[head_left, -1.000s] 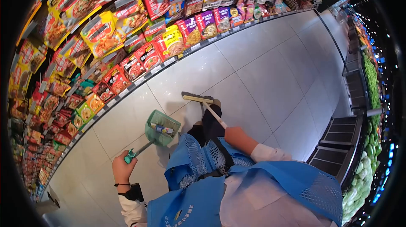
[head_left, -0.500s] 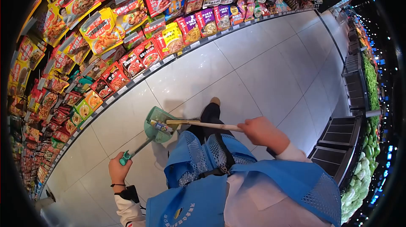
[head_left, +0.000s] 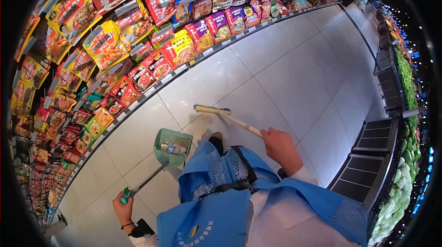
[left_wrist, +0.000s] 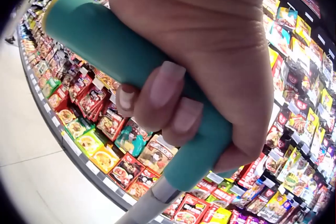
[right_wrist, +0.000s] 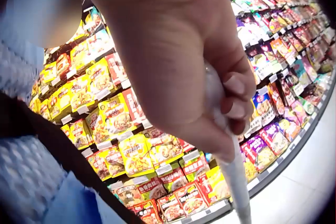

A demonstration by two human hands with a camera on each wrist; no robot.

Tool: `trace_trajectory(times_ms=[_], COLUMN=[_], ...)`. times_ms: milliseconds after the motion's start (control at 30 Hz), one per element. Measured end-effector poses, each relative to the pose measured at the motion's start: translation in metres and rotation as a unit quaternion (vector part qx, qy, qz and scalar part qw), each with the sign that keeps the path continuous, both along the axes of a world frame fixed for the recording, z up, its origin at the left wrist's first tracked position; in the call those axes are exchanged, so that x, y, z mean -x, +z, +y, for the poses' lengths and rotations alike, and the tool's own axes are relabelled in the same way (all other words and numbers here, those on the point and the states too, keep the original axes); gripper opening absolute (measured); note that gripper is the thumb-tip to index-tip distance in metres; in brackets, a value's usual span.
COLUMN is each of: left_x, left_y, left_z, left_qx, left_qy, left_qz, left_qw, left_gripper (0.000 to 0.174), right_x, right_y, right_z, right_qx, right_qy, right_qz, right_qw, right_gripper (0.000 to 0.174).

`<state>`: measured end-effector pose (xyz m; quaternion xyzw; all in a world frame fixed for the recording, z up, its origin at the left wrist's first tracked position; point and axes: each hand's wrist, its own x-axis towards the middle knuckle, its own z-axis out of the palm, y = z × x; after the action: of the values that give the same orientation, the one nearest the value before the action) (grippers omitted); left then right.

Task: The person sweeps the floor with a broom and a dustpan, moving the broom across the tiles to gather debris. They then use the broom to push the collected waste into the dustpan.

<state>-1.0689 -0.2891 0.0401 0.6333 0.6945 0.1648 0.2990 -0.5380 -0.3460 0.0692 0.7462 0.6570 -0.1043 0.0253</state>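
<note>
One person stands in a shop aisle with two tools, one to each hand; the left grip (head_left: 123, 207), a bare hand, is closed fully round the teal end of the long handle (left_wrist: 126, 66) of the one dustpan (head_left: 173, 147), fingers curled right under it; the green dustpan sits on the tiled floor (head_left: 276, 63) just ahead of the person's legs, holding a few small scraps, too small to count; the right grip (head_left: 281, 145) is wrapped shut round the pale stick of the single broom (head_left: 237, 121), whose head is down at the floor beyond the dustpan and apart from it; packet shelves (head_left: 115, 40) line the left side, one vegetable display (head_left: 405, 86) the right.
</note>
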Motion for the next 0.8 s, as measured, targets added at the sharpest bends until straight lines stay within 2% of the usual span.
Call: trace_trajectory(times_ms=[133, 367, 533, 633, 733, 800], left_x=[0.009, 0.019, 0.044, 0.056, 0.064, 0.07], left_y=[0.001, -0.004, -0.013, -0.015, -0.015, -0.02], left_z=[-0.014, -0.015, -0.01, -0.007, -0.008, -0.009], left_qx=[0.004, 0.033, 0.045, 0.042, 0.046, 0.043], left_qy=[0.005, -0.103, -0.15, -0.191, -0.216, -0.216], left_qz=[0.014, 0.131, 0.105, 0.095, 0.089, 0.074], left_qw=[1.0, 0.985, 0.982, 0.976, 0.971, 0.973], left_gripper=[0.025, 0.028, 0.029, 0.03, 0.029, 0.029], right_x=[0.017, 0.059, 0.102, 0.128, 0.142, 0.149], right_y=[-0.054, -0.113, -0.149, -0.158, -0.17, -0.168], right_z=[-0.012, -0.059, -0.104, -0.116, -0.129, -0.138], right_qx=[0.011, 0.064, 0.02, 0.05, 0.013, 0.022], right_qy=[-0.055, 0.009, 0.045, 0.032, 0.108, 0.126], right_qz=[-0.021, -0.025, -0.024, 0.005, -0.033, -0.03], right_qw=[0.998, 0.998, 0.999, 0.998, 0.993, 0.991], right_gripper=[0.018, 0.012, 0.006, 0.012, 0.01, 0.011])
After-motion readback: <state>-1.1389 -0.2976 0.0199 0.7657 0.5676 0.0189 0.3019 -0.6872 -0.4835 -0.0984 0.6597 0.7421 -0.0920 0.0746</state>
